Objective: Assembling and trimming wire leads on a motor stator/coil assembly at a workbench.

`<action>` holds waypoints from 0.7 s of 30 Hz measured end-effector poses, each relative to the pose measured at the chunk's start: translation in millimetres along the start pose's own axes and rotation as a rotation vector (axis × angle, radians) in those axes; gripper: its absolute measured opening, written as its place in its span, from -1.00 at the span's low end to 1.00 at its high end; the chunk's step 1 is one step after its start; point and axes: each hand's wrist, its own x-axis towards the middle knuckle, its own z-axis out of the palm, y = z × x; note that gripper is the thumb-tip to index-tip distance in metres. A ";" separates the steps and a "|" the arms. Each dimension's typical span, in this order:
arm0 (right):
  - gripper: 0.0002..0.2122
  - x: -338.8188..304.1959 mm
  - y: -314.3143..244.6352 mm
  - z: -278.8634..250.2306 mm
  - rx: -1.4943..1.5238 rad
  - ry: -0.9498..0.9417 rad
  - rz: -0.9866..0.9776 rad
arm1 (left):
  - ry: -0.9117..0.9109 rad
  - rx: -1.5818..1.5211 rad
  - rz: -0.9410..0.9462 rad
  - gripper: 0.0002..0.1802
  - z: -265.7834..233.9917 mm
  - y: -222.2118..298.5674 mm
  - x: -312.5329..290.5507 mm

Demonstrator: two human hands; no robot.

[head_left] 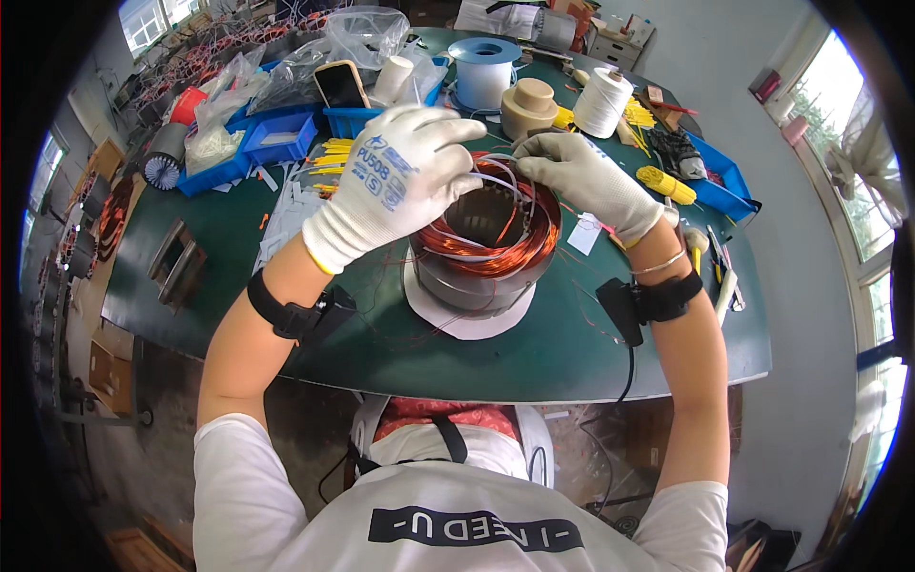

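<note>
A grey cylindrical motor stator [467, 283] stands on a round white sheet [498, 324] on the green table, its bore facing up. Coils of orange copper wire [519, 250] ring its top. Thin white sleeving [501, 181] loops over the far part of the coils. My left hand [410, 167], in a white glove, is over the stator's left rim, its lower fingertips closed at the sleeving and its upper finger stretched out. At the far right rim, my gloved right hand [581, 176] has its fingertips pinched together close above the wires; what they hold is too small to tell.
Along the back are blue bins [281, 138], a phone [340, 84], a blue-rimmed spool [483, 71], a tan tape stack [529, 103] and a white thread cone [603, 100]. A metal block [177, 265] sits left. Yellow sleeving [664, 184] and tools [720, 257] lie right.
</note>
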 end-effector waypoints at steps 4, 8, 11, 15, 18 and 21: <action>-0.74 -7.2 -0.5 5.5 0.190 0.033 0.000 | 0.023 -0.049 -0.132 -0.73 11.8 -1.2 -5.6; -0.79 -13.1 -10.5 12.1 0.041 0.212 -0.155 | -0.104 0.114 0.084 -0.73 2.4 0.1 3.4; -0.83 -16.2 -11.8 19.1 -0.264 0.367 -0.311 | -0.253 0.020 -0.004 -0.80 2.6 -1.8 5.7; -0.79 -21.6 -24.0 21.7 -0.550 0.462 -0.430 | -0.480 -0.596 -0.393 -0.78 -3.1 -20.6 18.2; -0.73 -23.5 -28.6 19.8 -0.571 0.487 -0.430 | -0.501 -0.828 -0.636 -0.74 16.4 -28.2 11.7; -0.72 -30.5 -32.6 17.9 -0.582 0.328 -0.453 | -0.475 -0.870 -0.727 -0.70 21.9 -26.4 2.2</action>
